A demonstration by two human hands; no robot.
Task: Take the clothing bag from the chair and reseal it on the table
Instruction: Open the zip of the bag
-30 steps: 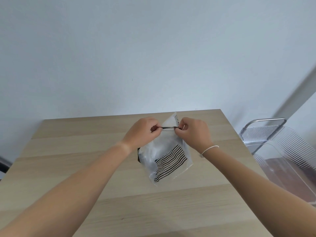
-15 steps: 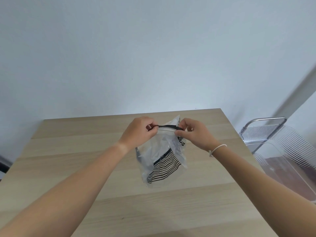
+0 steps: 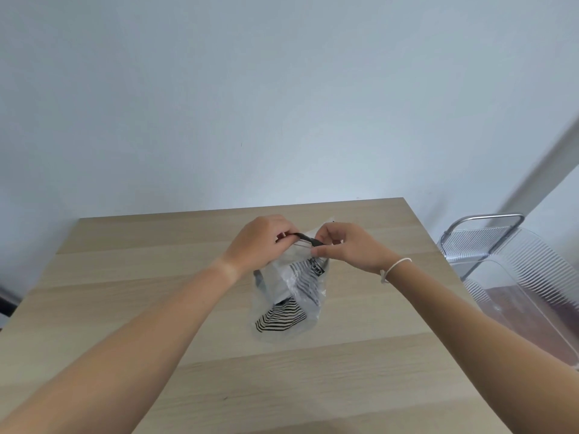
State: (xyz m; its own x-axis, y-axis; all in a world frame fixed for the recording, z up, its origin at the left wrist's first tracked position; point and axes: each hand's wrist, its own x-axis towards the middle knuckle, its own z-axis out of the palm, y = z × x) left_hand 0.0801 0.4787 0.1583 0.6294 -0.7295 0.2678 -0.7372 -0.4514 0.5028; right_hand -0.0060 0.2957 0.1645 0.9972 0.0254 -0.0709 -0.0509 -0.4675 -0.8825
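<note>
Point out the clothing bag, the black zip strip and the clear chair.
clothing bag (image 3: 283, 296): head view, on the clear plastic front over the folded clothes.
black zip strip (image 3: 308, 239): head view, on its middle, between the two hands.
clear chair (image 3: 513, 264): head view, on the ribbed transparent seat shell.

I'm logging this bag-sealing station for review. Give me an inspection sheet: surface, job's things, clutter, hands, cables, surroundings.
Surface: light wood table, the bag's lower end on it.
Job's things: clear bag with striped clothing inside, held up by its top edge; dark seal strip spans between the hands. Whether it is sealed cannot be told.
Clutter: nothing seen.
Hands: left hand pinches the strip's left end; right hand pinches the bag's top at the right. A white band sits on the right wrist.
Cables: nothing seen.
Surroundings: plain pale wall behind; clear ribbed chair with a metal frame right of the table.
</note>
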